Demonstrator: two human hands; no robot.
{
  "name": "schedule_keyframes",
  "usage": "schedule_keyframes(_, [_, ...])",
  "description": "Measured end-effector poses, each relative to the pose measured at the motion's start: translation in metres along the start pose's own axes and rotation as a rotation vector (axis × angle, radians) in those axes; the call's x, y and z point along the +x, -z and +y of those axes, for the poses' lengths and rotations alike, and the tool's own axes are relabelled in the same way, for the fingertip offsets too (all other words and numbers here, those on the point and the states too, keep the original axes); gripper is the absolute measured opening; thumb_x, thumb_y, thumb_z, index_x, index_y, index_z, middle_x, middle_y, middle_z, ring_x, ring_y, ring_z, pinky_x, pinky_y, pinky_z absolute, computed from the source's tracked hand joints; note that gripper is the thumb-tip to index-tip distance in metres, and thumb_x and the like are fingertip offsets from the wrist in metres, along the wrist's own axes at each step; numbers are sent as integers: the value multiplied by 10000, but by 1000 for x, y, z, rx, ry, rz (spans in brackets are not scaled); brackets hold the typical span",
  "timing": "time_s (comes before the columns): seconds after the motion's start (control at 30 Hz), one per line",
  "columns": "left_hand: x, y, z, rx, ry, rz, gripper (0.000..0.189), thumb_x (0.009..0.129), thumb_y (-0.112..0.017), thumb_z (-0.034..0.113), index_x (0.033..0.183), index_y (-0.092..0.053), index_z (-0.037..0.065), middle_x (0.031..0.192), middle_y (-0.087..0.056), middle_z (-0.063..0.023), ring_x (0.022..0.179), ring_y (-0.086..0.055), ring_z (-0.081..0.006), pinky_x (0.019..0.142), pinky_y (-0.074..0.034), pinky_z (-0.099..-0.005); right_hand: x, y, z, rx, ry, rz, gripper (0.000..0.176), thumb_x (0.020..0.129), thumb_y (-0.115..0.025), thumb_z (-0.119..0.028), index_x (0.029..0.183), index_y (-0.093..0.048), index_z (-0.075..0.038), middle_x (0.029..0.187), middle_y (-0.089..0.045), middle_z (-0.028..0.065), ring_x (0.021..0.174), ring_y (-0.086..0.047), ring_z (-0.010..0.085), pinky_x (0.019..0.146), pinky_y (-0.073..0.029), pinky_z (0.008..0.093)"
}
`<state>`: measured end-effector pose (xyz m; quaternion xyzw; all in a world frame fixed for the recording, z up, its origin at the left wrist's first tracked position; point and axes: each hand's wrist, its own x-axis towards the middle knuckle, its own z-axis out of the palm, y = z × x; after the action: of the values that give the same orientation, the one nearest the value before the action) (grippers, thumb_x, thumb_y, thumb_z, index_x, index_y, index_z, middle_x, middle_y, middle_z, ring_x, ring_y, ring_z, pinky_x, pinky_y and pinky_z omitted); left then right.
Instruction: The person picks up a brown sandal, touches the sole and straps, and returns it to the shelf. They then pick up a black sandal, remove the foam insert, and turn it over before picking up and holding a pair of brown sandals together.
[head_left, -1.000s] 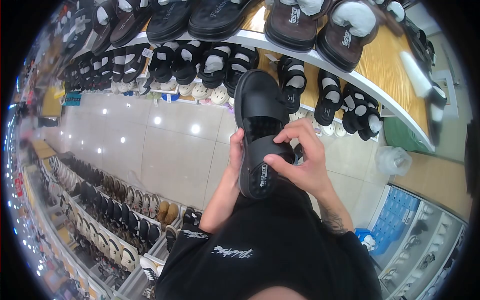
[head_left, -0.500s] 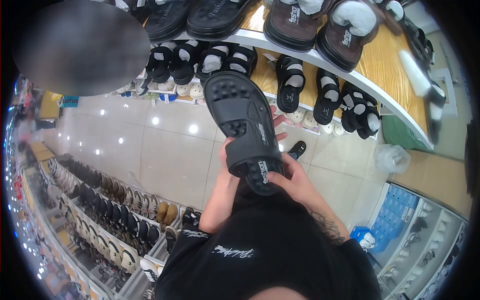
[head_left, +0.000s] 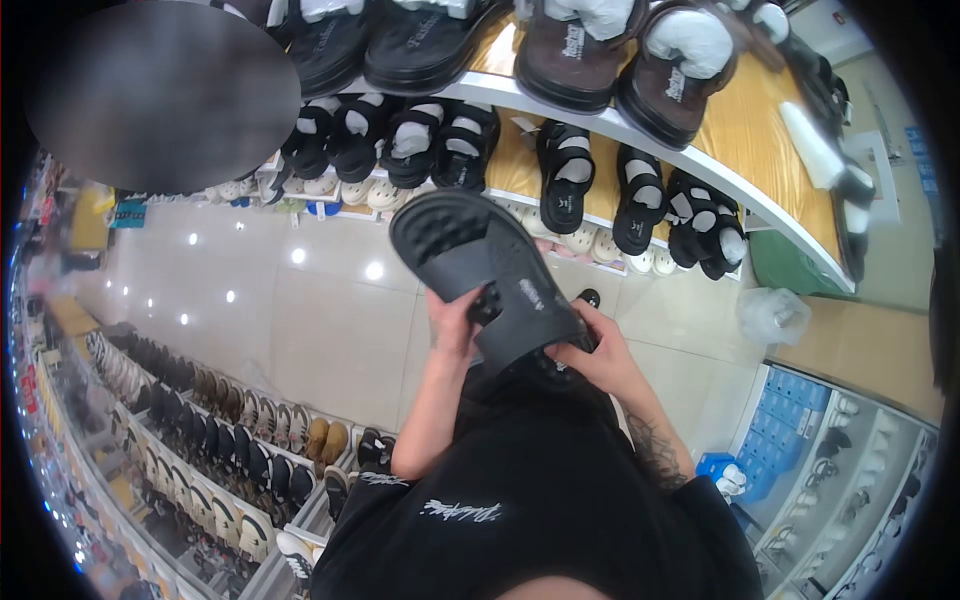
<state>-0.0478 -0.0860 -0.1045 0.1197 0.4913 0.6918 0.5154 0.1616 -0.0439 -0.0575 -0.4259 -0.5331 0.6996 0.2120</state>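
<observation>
A black slide sandal [head_left: 510, 265] with a bumpy footbed and wide straps is held up in front of my body, tilted with its far end to the upper left. My left hand [head_left: 455, 318] grips it at the left edge, by the gap between the straps. At the near end, my right hand [head_left: 600, 352] is closed on the right edge, its thumb over the strap and footbed. The undersides of both grips are hidden behind the sandal. Beyond it, black strap sandals [head_left: 565, 175] stuffed with white paper stand on a lower shelf.
Brown slides [head_left: 570, 55] rest on the curved white-edged shelf [head_left: 760, 125] above. Racks with rows of shoes [head_left: 240, 440] line the lower left. A clear plastic bag [head_left: 772, 316] and a blue bin [head_left: 775, 440] are at right. Tiled floor [head_left: 300, 330] lies below.
The sandal has come down and tilted more to the left. My left hand has shifted to its left edge; fingers that showed past the right edge are now out of sight.
</observation>
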Motion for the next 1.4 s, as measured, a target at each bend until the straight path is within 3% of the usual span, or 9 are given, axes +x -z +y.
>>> schedule_keyframes(0.1, [13, 47, -51, -201, 161, 217, 904, 793, -717, -82, 1531, -250, 153, 1377, -503, -157, 1145, -615, -277, 948, -553, -413, -6, 4, -7, -129, 45, 11, 359, 839, -787, -87, 1153, -633, -2, 1002, -676, 41, 948, -605, 92, 857, -502, 289])
schedule_keyframes(0.13, [7, 33, -59, -94, -99, 208, 527, 842, -765, 77, 1321, -547, 61, 1162, -657, -87, 971, -678, -230, 803, -587, -378, -7, 7, -3, -141, 24, 23, 399, 829, -769, -72, 1192, -616, -4, 1017, -662, 33, 967, -599, 97, 867, -498, 287])
schedule_keyframes(0.4, [-8, -12, -36, 43, -73, -187, 440, 812, -741, -12, 1227, -594, -26, 1168, -663, -138, 1065, -666, -263, 919, -550, -375, -55, 28, 18, 52, 124, 136, 370, 880, -723, -55, 1222, -601, 13, 1020, -636, 3, 939, -556, 65, 862, -475, 272])
schedule_keyframes(0.57, [-16, -81, -8, 750, -530, -628, 272, 820, -706, -13, 1089, -672, -22, 1093, -691, -131, 1030, -677, -243, 937, -529, -382, -93, 45, 20, 58, 208, 401, 470, 843, -761, -49, 1278, -592, 9, 1108, -662, 37, 997, -599, 90, 894, -491, 278])
schedule_keyframes(0.63, [-4, -79, -33, 872, -711, -732, 570, 771, -800, 100, 1294, -600, -3, 1242, -666, -171, 1157, -643, -331, 1010, -491, -407, -105, 55, 8, 60, 191, 410, 454, 858, -749, -56, 1278, -589, 9, 1135, -658, 42, 1023, -597, 87, 916, -485, 276])
schedule_keyframes(0.83, [-21, -160, -31, -58, 315, -853, 663, 888, -732, 283, 1429, -463, 10, 1393, -550, -168, 1292, -541, -308, 1116, -390, -429, -116, 89, -5, 164, 267, 414, 431, 899, -733, -98, 1285, -578, 16, 1155, -657, 51, 1076, -591, 98, 962, -468, 287])
schedule_keyframes(1.13, [8, -242, -40, -578, 594, -1149, 1027, 889, -508, 744, 1511, -250, -31, 1424, -438, -284, 1204, -580, -455, 1006, -494, -625, -115, 191, -73, 156, 227, -203, 311, 986, -654, -158, 1255, -611, -8, 1019, -699, 81, 885, -693, 168, 760, -562, 296])
schedule_keyframes(1.27, [-2, -269, -22, -623, 593, -1014, 964, 921, -487, 714, 1492, -308, -42, 1377, -483, -322, 1091, -643, -468, 901, -549, -644, -119, 261, -125, -286, 331, 335, 326, 912, -746, -160, 1188, -648, -17, 806, -689, 6, 686, -648, 119, 667, -536, 290])
schedule_keyframes(1.4, [-10, -288, -18, -542, 461, -866, 908, 955, -389, 710, 1463, -388, -43, 1393, -490, -317, 1086, -651, -442, 884, -558, -629, -63, 310, -153, -1093, 749, 951, 492, 798, -805, -170, 1236, -631, -33, 1092, -654, 116, 967, -610, 252, 790, -501, 365])
